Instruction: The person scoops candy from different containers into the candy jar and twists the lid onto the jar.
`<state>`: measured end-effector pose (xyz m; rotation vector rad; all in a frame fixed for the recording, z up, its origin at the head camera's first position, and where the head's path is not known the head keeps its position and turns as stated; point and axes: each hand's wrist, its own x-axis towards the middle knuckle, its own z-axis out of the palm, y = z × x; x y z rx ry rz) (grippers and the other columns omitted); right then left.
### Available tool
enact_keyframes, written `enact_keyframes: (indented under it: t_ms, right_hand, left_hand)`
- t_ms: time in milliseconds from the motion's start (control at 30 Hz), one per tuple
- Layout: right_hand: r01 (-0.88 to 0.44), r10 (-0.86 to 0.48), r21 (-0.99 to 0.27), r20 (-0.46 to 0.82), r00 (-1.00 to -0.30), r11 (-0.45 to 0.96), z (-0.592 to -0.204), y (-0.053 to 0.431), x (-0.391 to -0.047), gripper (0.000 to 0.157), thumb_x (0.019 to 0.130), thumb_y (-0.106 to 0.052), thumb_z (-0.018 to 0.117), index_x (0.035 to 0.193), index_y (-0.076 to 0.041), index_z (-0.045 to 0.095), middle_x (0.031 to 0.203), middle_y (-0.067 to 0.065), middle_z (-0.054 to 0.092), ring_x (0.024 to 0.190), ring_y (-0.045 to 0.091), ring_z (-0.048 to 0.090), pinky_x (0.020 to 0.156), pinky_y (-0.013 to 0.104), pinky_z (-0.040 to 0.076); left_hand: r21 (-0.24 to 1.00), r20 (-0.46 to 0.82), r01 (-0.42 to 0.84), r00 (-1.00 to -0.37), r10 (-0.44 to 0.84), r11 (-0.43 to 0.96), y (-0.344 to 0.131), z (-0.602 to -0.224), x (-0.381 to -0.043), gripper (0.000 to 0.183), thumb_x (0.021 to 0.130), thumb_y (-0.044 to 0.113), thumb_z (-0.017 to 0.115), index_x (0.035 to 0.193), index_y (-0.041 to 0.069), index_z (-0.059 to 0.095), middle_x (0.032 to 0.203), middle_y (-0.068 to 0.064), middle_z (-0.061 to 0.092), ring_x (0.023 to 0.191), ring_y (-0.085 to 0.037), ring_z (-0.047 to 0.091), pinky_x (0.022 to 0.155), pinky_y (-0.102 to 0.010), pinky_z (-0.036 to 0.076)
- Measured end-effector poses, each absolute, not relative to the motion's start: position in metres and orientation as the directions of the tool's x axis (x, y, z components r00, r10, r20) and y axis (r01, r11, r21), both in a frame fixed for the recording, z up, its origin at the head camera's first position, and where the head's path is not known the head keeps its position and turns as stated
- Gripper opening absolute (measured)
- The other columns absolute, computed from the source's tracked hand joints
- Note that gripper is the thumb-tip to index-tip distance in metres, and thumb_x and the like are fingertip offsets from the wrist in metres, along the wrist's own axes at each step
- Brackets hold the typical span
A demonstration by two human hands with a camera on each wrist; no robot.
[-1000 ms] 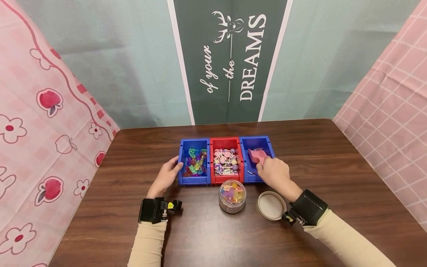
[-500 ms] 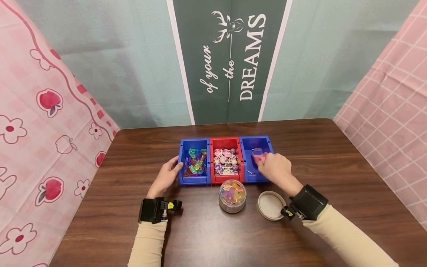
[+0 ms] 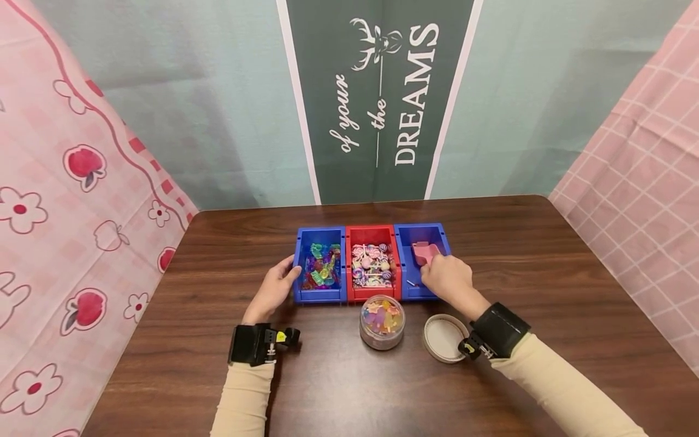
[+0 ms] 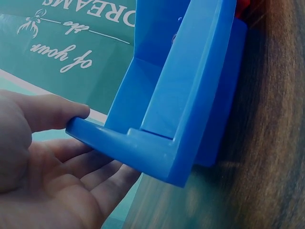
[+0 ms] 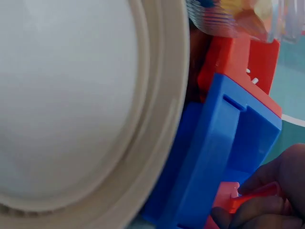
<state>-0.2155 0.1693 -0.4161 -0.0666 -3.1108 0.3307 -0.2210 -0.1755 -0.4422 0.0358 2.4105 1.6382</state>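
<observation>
My left hand (image 3: 273,290) holds the side wall of the left blue bin (image 3: 321,296), thumb over the rim and fingers along the outside, as the left wrist view shows. That bin contains translucent coloured pieces (image 3: 323,267). In the right blue bin (image 3: 423,233), my right hand (image 3: 449,278) grips a pink scoop (image 3: 426,252) by its handle. A small stick-like piece (image 3: 413,283) lies on that bin's floor near the front. Between the two stands a red bin (image 3: 371,233) of miniature lollipops (image 3: 372,264).
A clear jar (image 3: 382,341) of colourful pieces stands open before the red bin. Right of it lies a round lid (image 3: 445,338), inner side up, close under my right wrist. Fabric hangs behind and beside the wooden table (image 3: 338,388).
Inside the right bin the pink scoop has tilted and shifted right, then swung back left and flatter, my right hand moving with it. My left hand keeps its hold on the left bin.
</observation>
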Motion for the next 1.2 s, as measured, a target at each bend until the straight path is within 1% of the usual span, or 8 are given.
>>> enact_keyframes:
  t_ms: [67, 200, 433, 633, 833, 1000, 1133, 1200]
  right_hand:
    - [0.027, 0.032, -0.214, 0.023, -0.999, 0.977, -0.42, 0.17, -0.214, 0.035, 0.088, -0.024, 0.051, 0.059, -0.005, 0.053, 0.064, 0.017, 0.06, 0.058, 0.03, 0.057, 0.046, 0.044, 0.044]
    - [0.016, 0.03, -0.22, 0.061, -0.998, 0.975, -0.425, 0.171, -0.212, 0.033, 0.088, -0.023, 0.049, 0.062, -0.004, 0.053, 0.065, 0.02, 0.062, 0.06, 0.033, 0.06, 0.048, 0.048, 0.046]
    - [0.018, 0.044, -0.237, 0.104, -0.994, 0.971, -0.429, 0.173, -0.208, 0.032, 0.091, -0.023, 0.047, 0.075, 0.004, 0.056, 0.072, 0.026, 0.064, 0.067, 0.04, 0.064, 0.055, 0.053, 0.05]
    - [0.011, 0.046, -0.255, 0.133, -0.99, 0.967, -0.431, 0.175, -0.202, 0.033, 0.092, -0.024, 0.047, 0.085, 0.007, 0.056, 0.071, 0.024, 0.063, 0.067, 0.04, 0.063, 0.056, 0.05, 0.049]
    - [-0.012, 0.045, -0.285, 0.191, -0.981, 0.958, -0.433, 0.177, -0.198, 0.03, 0.092, -0.024, 0.049, 0.084, 0.004, 0.056, 0.065, 0.02, 0.06, 0.062, 0.039, 0.061, 0.053, 0.049, 0.046]
    - [-0.027, 0.042, -0.297, 0.222, -0.974, 0.954, -0.436, 0.181, -0.195, 0.029, 0.092, -0.025, 0.051, 0.088, 0.003, 0.056, 0.06, 0.016, 0.057, 0.057, 0.036, 0.058, 0.049, 0.046, 0.042]
    - [-0.051, 0.027, -0.303, 0.248, -0.968, 0.952, -0.437, 0.184, -0.191, 0.027, 0.091, -0.025, 0.052, 0.089, 0.002, 0.055, 0.059, 0.015, 0.056, 0.055, 0.035, 0.057, 0.048, 0.045, 0.041]
    - [-0.064, 0.02, -0.306, 0.262, -0.965, 0.95, -0.437, 0.186, -0.189, 0.027, 0.091, -0.024, 0.052, 0.093, 0.002, 0.056, 0.058, 0.014, 0.056, 0.054, 0.035, 0.057, 0.047, 0.045, 0.04]
  left_hand:
    - [0.92, -0.174, -0.108, -0.974, 0.145, 0.377, -0.176, -0.442, -0.221, 0.051, 0.105, 0.018, 0.037, 0.15, -0.003, 0.026, 0.15, -0.025, 0.04, 0.139, -0.036, 0.042, 0.116, -0.052, 0.034]
    - [0.916, -0.183, -0.117, -0.973, 0.14, 0.385, -0.176, -0.442, -0.221, 0.051, 0.105, 0.019, 0.037, 0.15, -0.002, 0.026, 0.151, -0.025, 0.04, 0.14, -0.036, 0.041, 0.116, -0.052, 0.033]
    - [0.918, -0.191, -0.126, -0.971, 0.141, 0.376, -0.176, -0.444, -0.222, 0.052, 0.104, 0.02, 0.037, 0.15, -0.001, 0.026, 0.15, -0.023, 0.041, 0.14, -0.034, 0.041, 0.117, -0.051, 0.033]
    - [0.917, -0.196, -0.131, -0.971, 0.139, 0.376, -0.176, -0.444, -0.222, 0.052, 0.105, 0.021, 0.037, 0.151, -0.001, 0.025, 0.151, -0.023, 0.041, 0.14, -0.035, 0.041, 0.117, -0.051, 0.034]
    - [0.916, -0.197, -0.131, -0.97, 0.14, 0.378, -0.177, -0.444, -0.223, 0.052, 0.105, 0.021, 0.037, 0.151, -0.001, 0.025, 0.151, -0.023, 0.04, 0.14, -0.035, 0.041, 0.116, -0.051, 0.033]
    - [0.915, -0.193, -0.126, -0.971, 0.14, 0.383, -0.177, -0.444, -0.222, 0.053, 0.104, 0.021, 0.038, 0.151, -0.001, 0.025, 0.151, -0.024, 0.039, 0.14, -0.036, 0.04, 0.116, -0.052, 0.033]
    - [0.912, -0.195, -0.127, -0.971, 0.14, 0.39, -0.177, -0.445, -0.222, 0.053, 0.104, 0.022, 0.038, 0.151, -0.001, 0.025, 0.151, -0.024, 0.039, 0.14, -0.037, 0.041, 0.116, -0.052, 0.033]
    - [0.912, -0.197, -0.128, -0.97, 0.141, 0.391, -0.177, -0.445, -0.222, 0.053, 0.105, 0.022, 0.037, 0.151, -0.001, 0.025, 0.151, -0.024, 0.039, 0.14, -0.037, 0.041, 0.116, -0.052, 0.033]
